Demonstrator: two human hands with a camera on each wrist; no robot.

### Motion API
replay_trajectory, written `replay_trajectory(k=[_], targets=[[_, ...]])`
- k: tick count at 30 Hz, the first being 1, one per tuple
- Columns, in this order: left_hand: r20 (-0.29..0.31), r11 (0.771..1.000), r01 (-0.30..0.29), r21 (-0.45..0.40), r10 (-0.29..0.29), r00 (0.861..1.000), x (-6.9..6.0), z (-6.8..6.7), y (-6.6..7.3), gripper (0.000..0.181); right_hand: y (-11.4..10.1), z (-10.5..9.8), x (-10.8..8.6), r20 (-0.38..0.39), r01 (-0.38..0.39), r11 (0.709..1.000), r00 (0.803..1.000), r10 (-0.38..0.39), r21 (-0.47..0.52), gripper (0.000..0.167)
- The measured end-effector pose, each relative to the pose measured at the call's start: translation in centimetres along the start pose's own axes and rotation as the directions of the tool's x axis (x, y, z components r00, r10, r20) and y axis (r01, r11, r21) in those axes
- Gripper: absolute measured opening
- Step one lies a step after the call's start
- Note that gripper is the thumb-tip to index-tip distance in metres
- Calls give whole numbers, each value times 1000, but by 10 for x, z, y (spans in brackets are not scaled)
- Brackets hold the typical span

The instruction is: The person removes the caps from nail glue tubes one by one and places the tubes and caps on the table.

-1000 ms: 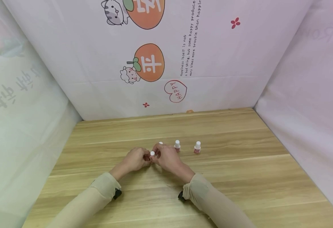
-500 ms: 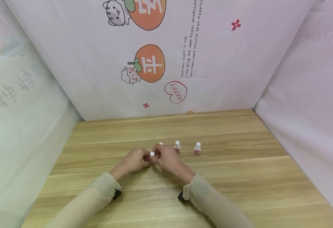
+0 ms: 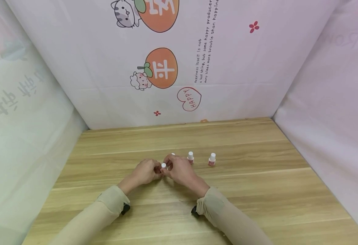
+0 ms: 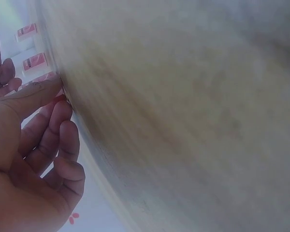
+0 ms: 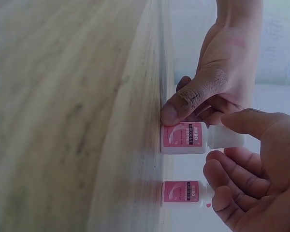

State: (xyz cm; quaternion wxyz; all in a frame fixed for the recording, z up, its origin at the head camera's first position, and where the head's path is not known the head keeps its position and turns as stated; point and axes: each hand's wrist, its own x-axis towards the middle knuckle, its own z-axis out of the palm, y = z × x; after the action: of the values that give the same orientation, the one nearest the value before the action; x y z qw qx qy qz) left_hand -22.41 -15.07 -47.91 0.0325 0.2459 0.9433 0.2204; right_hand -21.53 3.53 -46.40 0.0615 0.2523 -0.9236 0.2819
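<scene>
A small nail glue bottle (image 5: 184,137) with a white cap (image 3: 164,165) and pink label stands upright on the wooden table between both hands. Low on its body, the left hand (image 3: 146,170) grips it, with the thumb near the base in the right wrist view. The right hand (image 3: 181,170) pinches the cap between thumb and fingers. In the left wrist view, the left hand (image 4: 36,140) covers most of this bottle. Just behind the right hand stands another bottle, only its white cap (image 3: 173,154) showing in the head view.
Two more upright nail glue bottles, a nearer one (image 3: 190,157) and a farther one (image 3: 212,159), stand to the right of the hands. The wooden table (image 3: 172,217) meets a printed white cloth wall (image 3: 234,98) at the back, with cloth on both sides too.
</scene>
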Motion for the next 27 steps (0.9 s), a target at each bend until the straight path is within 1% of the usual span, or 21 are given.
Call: replay_trajectory(k=[3, 7, 14, 21, 27], targets=[[2, 1000, 4, 0, -4, 1000, 0, 0, 0, 12, 1, 0, 0, 1, -10, 1000, 1000, 10, 9, 22], [-5, 1000, -16, 7, 16, 1000, 0, 0, -1, 10, 0, 0, 0, 20, -15, 999, 1000, 15, 31, 18], [-13, 1000, -15, 13, 15, 1000, 0, 1, -1, 10, 0, -1, 1, 25, 10, 1000, 1000, -10, 13, 17], [-20, 1000, -23, 15, 23, 1000, 0, 1, 0, 12, 1, -2, 2, 42, -19, 1000, 999, 18, 15, 20], [-21, 1000, -19, 22, 20, 1000, 0, 1, 0, 11, 2, -1, 1, 45, -18, 999, 999, 16, 38, 18]])
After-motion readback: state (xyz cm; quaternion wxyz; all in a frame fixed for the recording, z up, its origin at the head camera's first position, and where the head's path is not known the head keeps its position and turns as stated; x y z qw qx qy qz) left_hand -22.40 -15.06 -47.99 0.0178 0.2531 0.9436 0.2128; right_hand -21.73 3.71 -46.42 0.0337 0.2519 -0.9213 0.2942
